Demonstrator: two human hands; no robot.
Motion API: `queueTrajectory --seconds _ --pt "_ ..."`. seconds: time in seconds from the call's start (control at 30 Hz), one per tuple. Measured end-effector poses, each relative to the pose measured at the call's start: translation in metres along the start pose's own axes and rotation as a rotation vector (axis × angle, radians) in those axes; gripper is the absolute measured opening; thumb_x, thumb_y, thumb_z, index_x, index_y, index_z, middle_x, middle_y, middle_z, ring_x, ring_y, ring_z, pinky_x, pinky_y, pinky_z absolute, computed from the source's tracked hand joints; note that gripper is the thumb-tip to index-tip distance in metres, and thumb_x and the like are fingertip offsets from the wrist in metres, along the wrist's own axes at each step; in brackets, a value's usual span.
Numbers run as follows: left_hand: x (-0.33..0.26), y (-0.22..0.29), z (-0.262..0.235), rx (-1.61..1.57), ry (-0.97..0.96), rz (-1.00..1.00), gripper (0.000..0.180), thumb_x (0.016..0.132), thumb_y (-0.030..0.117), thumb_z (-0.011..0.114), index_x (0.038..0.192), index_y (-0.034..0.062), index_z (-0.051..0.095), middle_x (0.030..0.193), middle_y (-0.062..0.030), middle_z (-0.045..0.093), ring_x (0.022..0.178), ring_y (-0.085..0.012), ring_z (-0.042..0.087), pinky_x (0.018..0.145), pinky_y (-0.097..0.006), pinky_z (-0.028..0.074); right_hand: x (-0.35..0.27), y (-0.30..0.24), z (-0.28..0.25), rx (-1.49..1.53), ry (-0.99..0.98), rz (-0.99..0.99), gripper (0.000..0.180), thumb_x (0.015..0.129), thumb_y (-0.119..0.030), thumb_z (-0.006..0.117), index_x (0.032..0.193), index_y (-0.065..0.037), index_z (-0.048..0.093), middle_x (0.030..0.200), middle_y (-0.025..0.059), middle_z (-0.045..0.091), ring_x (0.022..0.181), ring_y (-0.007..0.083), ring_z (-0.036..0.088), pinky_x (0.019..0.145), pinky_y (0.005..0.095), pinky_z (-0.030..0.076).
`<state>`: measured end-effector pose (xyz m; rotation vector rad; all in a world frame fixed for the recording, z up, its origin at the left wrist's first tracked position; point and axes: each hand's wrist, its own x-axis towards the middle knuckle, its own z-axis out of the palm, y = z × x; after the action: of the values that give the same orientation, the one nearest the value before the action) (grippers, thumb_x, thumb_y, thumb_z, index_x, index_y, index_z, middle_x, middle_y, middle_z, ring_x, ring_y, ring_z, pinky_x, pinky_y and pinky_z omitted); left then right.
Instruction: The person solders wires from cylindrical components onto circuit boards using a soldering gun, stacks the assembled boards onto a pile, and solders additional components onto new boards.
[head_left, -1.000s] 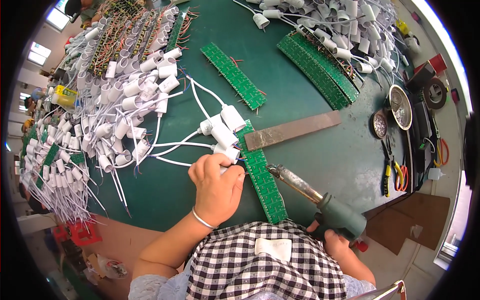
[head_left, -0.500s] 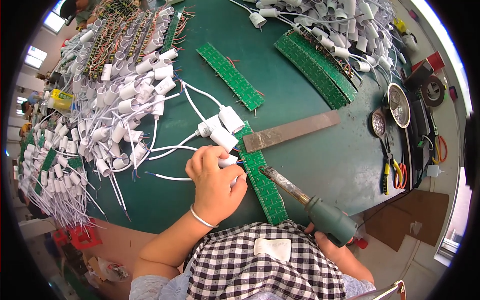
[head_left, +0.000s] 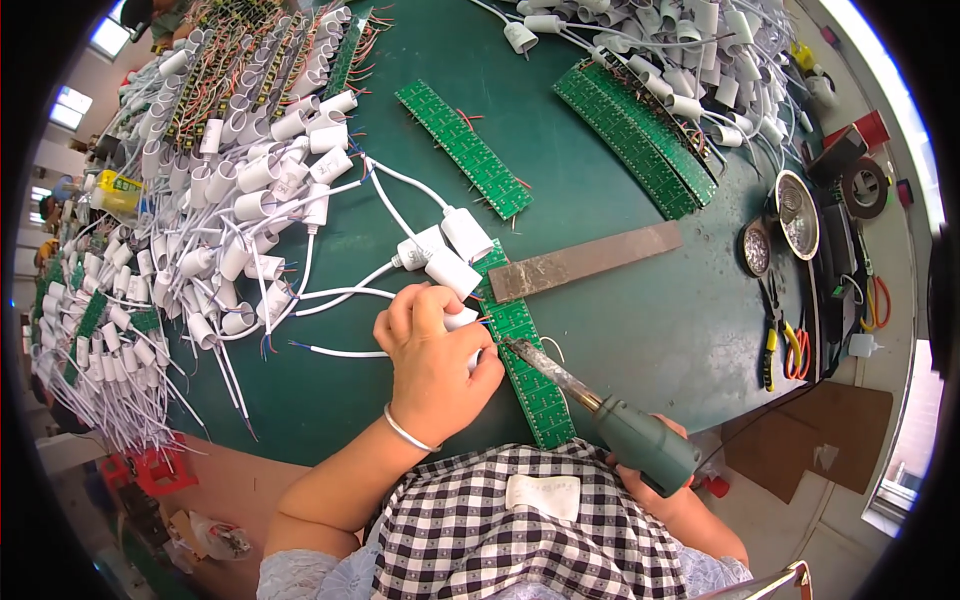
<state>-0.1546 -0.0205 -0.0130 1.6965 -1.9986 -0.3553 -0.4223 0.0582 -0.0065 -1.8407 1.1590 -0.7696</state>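
Right hand [head_left: 645, 492]: wrapped round the green handle of a soldering iron [head_left: 640, 440], at the near table edge; shaft slanting up and leftward. Apron [head_left: 480, 545]: black-and-white check; pale patch [head_left: 543, 497] on front, marks too faint to read. Left hand [head_left: 435, 350]: back upward, fingers curled, thumb and fingers pinching a partly hidden white socket [head_left: 474, 361]; pale bangle [head_left: 408, 432] at wrist. Circuit board [head_left: 543, 400]: long green strip, on the table between the hands; iron's tip over it, contact uncertain. Bar [head_left: 590, 260]: grey-brown, across the board's far part. Second green strip [head_left: 465, 150]: farther off.
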Motion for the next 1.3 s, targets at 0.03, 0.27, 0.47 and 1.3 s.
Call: queueTrajectory --seconds 0.03,0.27,0.47,1.3 --pt "0.000 0.000 0.000 0.000 -0.001 0.000 0.004 0.064 0.013 0.067 0.066 0.0121 0.064 0.106 -0.0085 0.043 0.113 -0.0342 0.038 0.095 -0.046 0.023 0.001 -0.001 0.000 0.014 -0.008 0.020 0.032 0.085 -0.012 0.058 0.112 0.004 0.054 0.096 0.0106 0.060 0.070 0.0165 0.064 0.071 0.0302 0.050" --pt "0.000 0.000 0.000 0.005 0.001 0.008 0.006 0.063 0.013 0.068 0.067 0.0116 0.063 0.106 -0.0090 0.044 0.113 -0.0344 0.038 0.095 -0.046 0.023 0.008 -0.005 -0.002 -0.089 -0.041 -0.017 0.026 0.087 -0.017 0.059 0.105 0.002 0.059 0.087 0.0088 0.064 0.070 0.0163 0.064 0.075 0.0300 0.049" --pt "0.002 -0.001 0.003 -0.006 0.039 0.034 0.005 0.063 0.015 0.066 0.063 0.0122 0.062 0.103 -0.0086 0.045 0.108 -0.0326 0.037 0.087 -0.049 0.024 0.004 -0.010 0.001 0.049 0.080 0.077 0.029 0.085 -0.021 0.060 0.103 0.003 0.059 0.075 0.0078 0.066 0.065 0.0159 0.063 0.072 0.0300 0.050" --pt "0.003 0.001 -0.004 0.068 0.025 0.046 0.003 0.064 0.013 0.066 0.064 0.0129 0.063 0.102 -0.0081 0.046 0.109 -0.0316 0.040 0.090 -0.047 0.024 0.010 -0.006 -0.003 0.039 0.013 0.072 0.031 0.071 -0.004 0.070 0.101 0.000 0.064 0.099 0.0134 0.065 0.089 0.0279 0.065 0.078 0.0343 0.052"
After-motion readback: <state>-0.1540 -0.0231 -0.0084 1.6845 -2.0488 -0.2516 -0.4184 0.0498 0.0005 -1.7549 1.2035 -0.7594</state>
